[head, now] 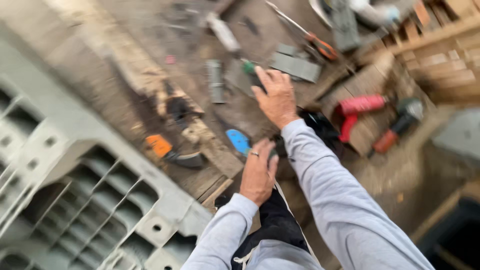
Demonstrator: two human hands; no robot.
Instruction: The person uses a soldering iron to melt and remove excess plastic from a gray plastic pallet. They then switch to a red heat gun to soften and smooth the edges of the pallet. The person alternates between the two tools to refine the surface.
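Hands (276,97) — gritty, scuffed wooden bench (150,65)

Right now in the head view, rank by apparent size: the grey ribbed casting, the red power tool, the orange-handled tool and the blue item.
1. grey ribbed casting, though nearest the camera.
2. red power tool.
3. orange-handled tool and blue item: too close to rank, both blurred.

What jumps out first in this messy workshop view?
Two hands in grey sleeves: the right hand reaches toward a green-tipped tool at top centre, the left hand sits beside a blue object. A red drill lies right; a grey ribbed casting fills the lower left.
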